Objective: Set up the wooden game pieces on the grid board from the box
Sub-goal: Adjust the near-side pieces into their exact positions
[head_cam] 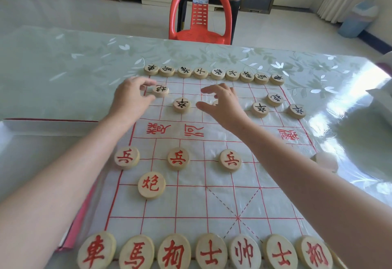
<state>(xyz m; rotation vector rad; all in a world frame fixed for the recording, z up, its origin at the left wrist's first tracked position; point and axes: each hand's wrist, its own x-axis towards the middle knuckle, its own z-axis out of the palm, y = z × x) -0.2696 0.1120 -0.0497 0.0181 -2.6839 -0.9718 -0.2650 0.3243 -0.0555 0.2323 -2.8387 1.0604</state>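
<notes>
Head view: the floral table (63, 67) carries a cloth xiangqi board (191, 203). The left hand (131, 99), its fingers loosely curved and holding nothing, sits just beside a black cannon piece (160, 90). The right hand (224, 105), fingers spread, hovers over a half-hidden piece (215, 102). Red pieces (178, 158) fill the near rows.

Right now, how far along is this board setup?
Mostly done. Far black back row shows nine pieces; near red back row is lined up. In hand: left hand at a black cannon, right hand over a half-hidden piece. Left: only three red soldiers and one red cannon show clearly.
</notes>
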